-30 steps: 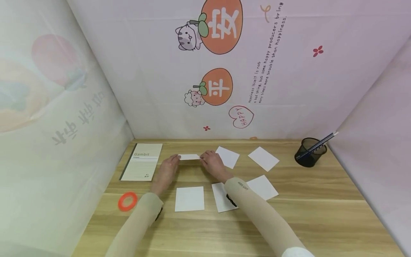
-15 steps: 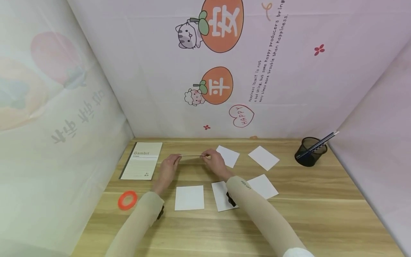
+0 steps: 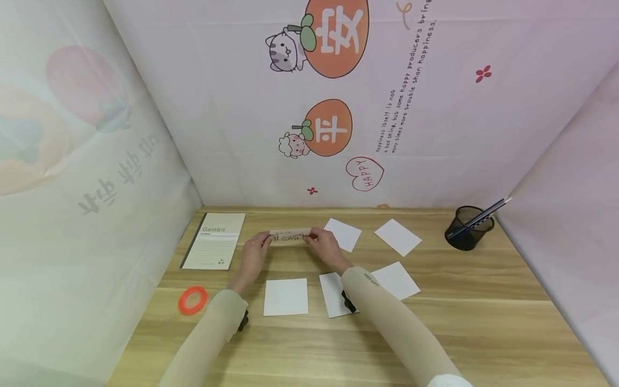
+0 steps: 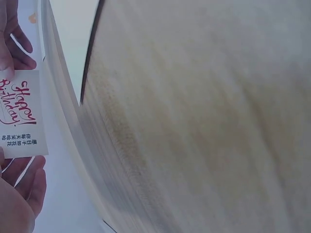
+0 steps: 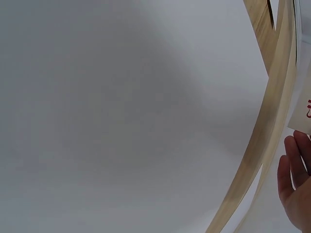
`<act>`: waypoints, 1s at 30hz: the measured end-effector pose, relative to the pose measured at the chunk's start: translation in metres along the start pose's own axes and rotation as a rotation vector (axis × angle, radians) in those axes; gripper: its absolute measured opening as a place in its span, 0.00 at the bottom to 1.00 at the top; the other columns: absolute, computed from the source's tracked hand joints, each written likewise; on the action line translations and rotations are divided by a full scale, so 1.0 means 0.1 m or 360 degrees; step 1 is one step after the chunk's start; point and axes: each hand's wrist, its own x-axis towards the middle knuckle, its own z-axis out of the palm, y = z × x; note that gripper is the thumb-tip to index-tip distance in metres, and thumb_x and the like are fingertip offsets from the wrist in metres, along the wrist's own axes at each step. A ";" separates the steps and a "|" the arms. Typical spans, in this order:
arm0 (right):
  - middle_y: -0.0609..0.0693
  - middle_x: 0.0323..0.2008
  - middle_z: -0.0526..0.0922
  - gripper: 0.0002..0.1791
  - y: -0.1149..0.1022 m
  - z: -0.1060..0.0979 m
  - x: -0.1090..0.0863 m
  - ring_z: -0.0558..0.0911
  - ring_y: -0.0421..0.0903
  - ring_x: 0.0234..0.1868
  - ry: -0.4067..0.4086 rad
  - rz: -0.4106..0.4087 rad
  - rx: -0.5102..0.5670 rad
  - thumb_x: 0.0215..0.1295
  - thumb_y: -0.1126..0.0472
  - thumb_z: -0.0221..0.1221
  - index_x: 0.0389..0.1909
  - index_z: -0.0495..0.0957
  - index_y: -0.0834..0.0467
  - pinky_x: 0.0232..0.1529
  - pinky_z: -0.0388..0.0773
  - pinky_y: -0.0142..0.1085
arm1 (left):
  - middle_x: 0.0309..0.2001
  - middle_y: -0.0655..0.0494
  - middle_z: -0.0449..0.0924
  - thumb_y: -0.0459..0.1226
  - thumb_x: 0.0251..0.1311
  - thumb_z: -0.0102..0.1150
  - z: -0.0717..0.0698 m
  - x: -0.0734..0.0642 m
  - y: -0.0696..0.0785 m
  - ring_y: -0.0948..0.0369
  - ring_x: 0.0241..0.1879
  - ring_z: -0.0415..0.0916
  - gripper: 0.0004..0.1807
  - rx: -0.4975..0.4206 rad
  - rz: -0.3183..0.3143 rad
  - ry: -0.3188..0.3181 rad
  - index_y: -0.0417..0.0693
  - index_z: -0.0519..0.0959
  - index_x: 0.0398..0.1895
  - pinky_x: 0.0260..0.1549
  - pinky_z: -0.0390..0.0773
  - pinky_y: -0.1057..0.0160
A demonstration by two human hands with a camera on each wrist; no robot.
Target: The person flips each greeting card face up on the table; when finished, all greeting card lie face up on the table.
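Note:
Both hands hold a small greeting card point(image 3: 290, 236) up between them, over the back part of the table. My left hand point(image 3: 253, 255) pinches its left end, and my right hand point(image 3: 326, 249) pinches the right end. Dark print faces me in the head view, where the card looks tilted and foreshortened. Red "Happy Birthday!" lettering with lines of Chinese characters below shows on the card point(image 4: 22, 116) in the left wrist view. A blank white square card point(image 3: 286, 297) lies in front of the hands, and another white card point(image 3: 345, 234) lies just beyond the right hand.
More white cards lie to the right, one card point(image 3: 331, 293) partly under the right sleeve. A notebook point(image 3: 215, 242) sits at the back left, with a red tape roll point(image 3: 184, 304) nearer. A black mesh pen cup point(image 3: 464, 236) holds pens at the back right. Fabric walls surround the table.
The card has been tilted between the hands: a white face showed first, then only its thin edge, and now its printed face. Both hands have stayed in nearly the same place.

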 end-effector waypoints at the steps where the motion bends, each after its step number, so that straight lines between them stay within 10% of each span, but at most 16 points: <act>1: 0.50 0.31 0.85 0.07 -0.01 0.00 -0.01 0.82 0.44 0.34 -0.0002 0.0001 0.0000 0.65 0.59 0.61 0.31 0.81 0.59 0.38 0.80 0.38 | 0.39 0.43 0.84 0.32 0.64 0.59 0.00 0.00 0.01 0.52 0.35 0.82 0.09 -0.0006 -0.0026 -0.0014 0.35 0.82 0.42 0.34 0.83 0.57; 30: 0.52 0.32 0.81 0.17 -0.02 0.06 -0.06 0.78 0.46 0.35 0.0168 0.0178 0.0294 0.61 0.63 0.65 0.49 0.79 0.65 0.36 0.77 0.36 | 0.37 0.46 0.80 0.31 0.62 0.60 0.04 -0.02 0.16 0.57 0.33 0.76 0.13 -0.0422 -0.0584 -0.0028 0.35 0.78 0.48 0.28 0.76 0.70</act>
